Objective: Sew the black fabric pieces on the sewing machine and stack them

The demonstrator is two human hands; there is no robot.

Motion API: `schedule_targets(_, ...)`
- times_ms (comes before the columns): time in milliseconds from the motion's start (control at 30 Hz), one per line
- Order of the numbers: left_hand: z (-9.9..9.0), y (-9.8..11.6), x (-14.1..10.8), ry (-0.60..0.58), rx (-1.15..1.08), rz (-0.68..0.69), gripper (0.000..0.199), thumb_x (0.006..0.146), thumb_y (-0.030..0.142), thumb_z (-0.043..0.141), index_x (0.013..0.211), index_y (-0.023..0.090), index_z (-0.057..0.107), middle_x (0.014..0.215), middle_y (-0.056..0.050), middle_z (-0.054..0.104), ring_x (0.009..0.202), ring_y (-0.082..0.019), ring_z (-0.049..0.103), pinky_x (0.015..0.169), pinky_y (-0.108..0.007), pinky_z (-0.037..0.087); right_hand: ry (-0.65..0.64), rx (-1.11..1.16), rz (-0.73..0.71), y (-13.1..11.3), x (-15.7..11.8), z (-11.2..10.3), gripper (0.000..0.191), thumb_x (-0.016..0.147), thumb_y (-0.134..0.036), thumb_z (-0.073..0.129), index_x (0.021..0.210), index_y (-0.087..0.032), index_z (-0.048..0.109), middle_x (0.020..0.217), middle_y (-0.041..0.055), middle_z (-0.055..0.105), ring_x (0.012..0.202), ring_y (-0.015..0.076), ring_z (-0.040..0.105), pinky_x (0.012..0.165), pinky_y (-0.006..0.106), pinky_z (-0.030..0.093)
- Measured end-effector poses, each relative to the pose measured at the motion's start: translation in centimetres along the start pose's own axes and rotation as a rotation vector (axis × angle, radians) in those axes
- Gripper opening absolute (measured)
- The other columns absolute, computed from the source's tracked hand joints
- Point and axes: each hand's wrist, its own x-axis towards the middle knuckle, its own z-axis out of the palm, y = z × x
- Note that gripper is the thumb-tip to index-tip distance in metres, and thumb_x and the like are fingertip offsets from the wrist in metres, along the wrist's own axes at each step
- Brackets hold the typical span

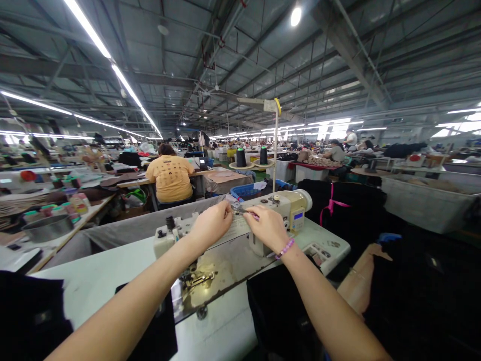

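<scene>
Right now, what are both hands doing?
Left hand: closed; can't tell if it holds anything.
Right hand: closed on a thin thing, over the sewing machine.

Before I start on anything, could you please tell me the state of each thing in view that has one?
Left hand: fingers curled closed.
Right hand: fingers pinched on a slim item.
Sewing machine: upright; running or stopped, I cannot tell.
Display panel: lit blue.
Thread cones: both upright.
Ceiling lights: lit.
Pink ribbon: tied around black cloth.
</scene>
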Motion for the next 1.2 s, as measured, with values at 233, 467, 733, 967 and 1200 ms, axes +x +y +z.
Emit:
schedule_targets(233, 3.2, -0.6, -7.5, -0.501, -0.534, -0.065, 0.023, 0.082, 0.044, 0.056, 0.082, 0.021, 0.058, 0.062, 0.006, 0.049, 0.055, -0.012, 0.043, 0.052, -0.024, 0.034, -0.358, -0.063, -0.037, 3.5, -5.0, 2.2, 0.025, 0.096, -0.029, 0.058, 0.115, -0.023, 0.073, 0.112, 0.0049, 0.075, 0.104, 0.0191, 0.07, 0.088, 0.025, 0.05)
schedule_targets(467, 6.2, -1.4, -12.3, -0.683, -1.059, -0.327, 0.04, 0.067, 0.025, 0.059, 0.106, 0.019, 0.061, 0.086, 0.002, 0.057, 0.065, -0.01, 0.047, 0.062, -0.024, 0.042, -0.355, -0.278, 0.071, 5.7, -5.7, 8.5, 0.028, 0.102, -0.015, 0.044, 0.125, -0.014, 0.059, 0.123, 0.0168, 0.064, 0.108, 0.0233, 0.065, 0.089, 0.032, 0.049)
schedule_targets(733, 8.0, -2.0, -16.1, -0.3, -0.853, -0.203, 0.043, 0.084, 0.029, 0.054, 0.126, 0.021, 0.056, 0.111, -0.007, 0.068, 0.081, -0.017, 0.061, 0.083, -0.033, 0.053, -0.172, -0.362, 0.11, 4.1, -6.0, 6.5, 0.021, 0.097, -0.025, 0.055, 0.104, -0.012, 0.07, 0.115, 0.0208, 0.065, 0.116, 0.0335, 0.052, 0.098, 0.047, 0.043)
schedule_targets(967, 9.0, -3.1, -18.3, -0.112, -0.652, -0.114, 0.027, 0.085, 0.024, 0.055, 0.111, 0.025, 0.061, 0.103, -0.005, 0.069, 0.083, -0.018, 0.062, 0.084, -0.034, 0.053, -0.387, 0.618, 0.102, -1.5, -10.0, 4.1, 0.034, 0.101, -0.024, 0.041, 0.124, -0.019, 0.066, 0.087, 0.0029, 0.072, 0.07, 0.0145, 0.063, 0.072, 0.027, 0.052)
schedule_targets(1200, 8.2, -4.2, -19.3, -0.068, -0.885, -0.193, 0.021, 0.082, 0.025, 0.066, 0.103, 0.022, 0.068, 0.097, -0.004, 0.07, 0.079, -0.017, 0.063, 0.078, -0.031, 0.053, -0.557, 0.901, 0.055, -4.3, -14.0, 5.3, 0.038, 0.095, -0.014, 0.044, 0.129, -0.019, 0.06, 0.124, 0.0086, 0.07, 0.106, 0.0175, 0.068, 0.094, 0.031, 0.053)
